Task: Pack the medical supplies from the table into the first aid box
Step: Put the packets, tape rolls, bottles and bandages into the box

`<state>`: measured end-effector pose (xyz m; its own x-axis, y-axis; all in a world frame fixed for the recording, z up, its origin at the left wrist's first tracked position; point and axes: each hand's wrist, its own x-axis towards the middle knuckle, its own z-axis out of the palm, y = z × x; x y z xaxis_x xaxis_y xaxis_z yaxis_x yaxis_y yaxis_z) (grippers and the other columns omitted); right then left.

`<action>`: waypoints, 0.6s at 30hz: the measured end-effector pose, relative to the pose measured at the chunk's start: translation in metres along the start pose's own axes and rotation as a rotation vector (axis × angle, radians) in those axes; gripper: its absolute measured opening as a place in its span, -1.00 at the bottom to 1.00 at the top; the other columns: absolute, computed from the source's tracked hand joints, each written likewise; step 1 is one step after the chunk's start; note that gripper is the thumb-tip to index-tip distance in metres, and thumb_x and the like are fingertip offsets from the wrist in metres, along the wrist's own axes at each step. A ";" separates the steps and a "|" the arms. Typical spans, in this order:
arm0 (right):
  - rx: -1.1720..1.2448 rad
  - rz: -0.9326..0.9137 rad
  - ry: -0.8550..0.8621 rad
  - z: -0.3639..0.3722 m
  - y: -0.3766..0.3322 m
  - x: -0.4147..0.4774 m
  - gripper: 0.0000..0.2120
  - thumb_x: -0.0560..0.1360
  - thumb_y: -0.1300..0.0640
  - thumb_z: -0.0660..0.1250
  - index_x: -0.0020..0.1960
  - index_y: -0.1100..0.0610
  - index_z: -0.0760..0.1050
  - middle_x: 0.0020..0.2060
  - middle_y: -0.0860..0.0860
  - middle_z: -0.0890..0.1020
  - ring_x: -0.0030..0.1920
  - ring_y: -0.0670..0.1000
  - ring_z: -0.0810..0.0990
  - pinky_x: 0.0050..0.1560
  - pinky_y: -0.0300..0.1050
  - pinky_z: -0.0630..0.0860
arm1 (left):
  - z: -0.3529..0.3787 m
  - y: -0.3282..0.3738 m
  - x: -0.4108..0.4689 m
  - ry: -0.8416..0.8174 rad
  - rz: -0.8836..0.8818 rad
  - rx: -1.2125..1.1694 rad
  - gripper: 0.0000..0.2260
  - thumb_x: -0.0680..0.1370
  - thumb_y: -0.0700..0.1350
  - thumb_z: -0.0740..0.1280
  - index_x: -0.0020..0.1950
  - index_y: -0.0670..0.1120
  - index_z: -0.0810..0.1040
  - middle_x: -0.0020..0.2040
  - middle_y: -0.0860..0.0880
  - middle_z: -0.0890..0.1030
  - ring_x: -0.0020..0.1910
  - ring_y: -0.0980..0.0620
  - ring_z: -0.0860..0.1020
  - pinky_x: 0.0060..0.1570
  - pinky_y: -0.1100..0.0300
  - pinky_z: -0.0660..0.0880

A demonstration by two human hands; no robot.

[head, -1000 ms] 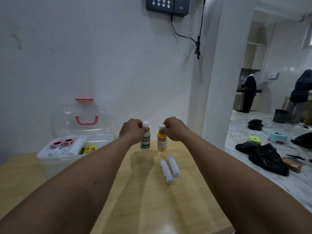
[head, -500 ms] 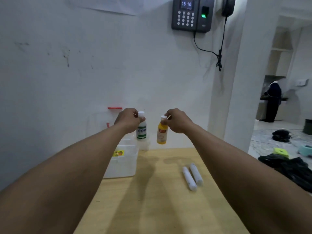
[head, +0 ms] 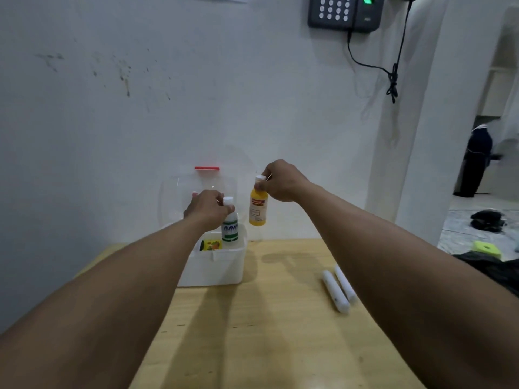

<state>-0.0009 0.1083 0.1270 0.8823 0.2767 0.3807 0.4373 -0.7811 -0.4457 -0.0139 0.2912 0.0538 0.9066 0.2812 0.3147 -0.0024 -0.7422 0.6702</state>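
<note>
over the box, our left hand pinches the green bottle by its cap; just right, our right hand pinches the yellow bottle likewise. both seem light, rigid, slick; necks likely grip surest.

Head view, body parts in frame: two forearms, two hands. Bare left forearm, uncovered along its whole visible length, from lower frame edge to wrist. Bare right forearm, the same. Both look broad near the lens and taper toward the wrists. Left hand and right hand are bare; knuckle ridges are faintly visible, finer surface detail too blurred to record.
</note>
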 end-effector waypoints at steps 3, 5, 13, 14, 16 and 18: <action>0.002 0.000 -0.007 0.007 0.001 0.003 -0.71 0.54 0.06 0.39 0.16 0.23 0.59 0.00 0.12 0.65 -0.06 0.10 0.61 -0.15 -0.08 0.55 | 0.011 -0.003 0.000 -0.031 -0.007 0.037 -0.65 0.53 0.03 0.43 0.25 -0.08 0.55 0.23 -0.09 0.61 0.13 -0.14 0.56 0.16 -0.10 0.53; 0.009 -0.004 -0.009 0.011 0.001 0.005 -0.72 0.54 0.06 0.39 0.15 0.23 0.59 -0.01 0.11 0.66 -0.06 0.09 0.62 -0.13 -0.07 0.58 | 0.016 -0.005 0.001 -0.050 -0.011 0.048 -0.65 0.52 0.01 0.44 0.26 -0.09 0.55 0.19 -0.10 0.62 0.10 -0.14 0.58 0.14 -0.10 0.55; 0.029 -0.023 -0.010 0.016 -0.001 0.010 -0.73 0.54 0.07 0.39 0.12 0.24 0.60 -0.04 0.12 0.66 -0.09 0.09 0.62 -0.24 -0.13 0.51 | 0.030 -0.012 0.006 -0.108 -0.027 0.150 -0.65 0.50 0.00 0.47 0.25 -0.03 0.55 0.16 -0.08 0.64 0.08 -0.11 0.59 0.12 -0.09 0.53; 0.030 -0.026 -0.010 0.017 0.000 0.011 -0.73 0.54 0.07 0.39 0.12 0.25 0.60 -0.04 0.12 0.66 -0.09 0.09 0.62 -0.26 -0.14 0.50 | 0.031 -0.014 0.007 -0.109 -0.027 0.174 -0.66 0.50 0.00 0.47 0.24 -0.03 0.55 0.15 -0.07 0.64 0.08 -0.10 0.58 0.11 -0.07 0.51; 0.033 -0.031 -0.008 0.019 -0.001 0.012 -0.74 0.54 0.08 0.39 0.12 0.25 0.60 -0.04 0.12 0.65 -0.09 0.09 0.61 -0.26 -0.15 0.51 | 0.032 -0.016 0.007 -0.091 -0.031 0.189 -0.67 0.49 0.02 0.47 0.22 -0.02 0.56 0.14 -0.07 0.65 0.06 -0.10 0.58 0.07 -0.04 0.49; 0.029 -0.033 -0.008 0.021 -0.001 0.014 -0.73 0.54 0.08 0.39 0.12 0.25 0.60 -0.03 0.12 0.66 -0.07 0.09 0.62 -0.16 -0.08 0.59 | 0.032 -0.017 0.008 -0.083 -0.038 0.185 -0.67 0.48 0.02 0.48 0.20 -0.02 0.57 0.13 -0.07 0.65 0.06 -0.11 0.58 0.10 -0.07 0.49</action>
<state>0.0144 0.1252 0.1156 0.8688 0.3065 0.3890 0.4707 -0.7550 -0.4565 0.0070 0.2866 0.0238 0.9362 0.2657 0.2300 0.1030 -0.8332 0.5433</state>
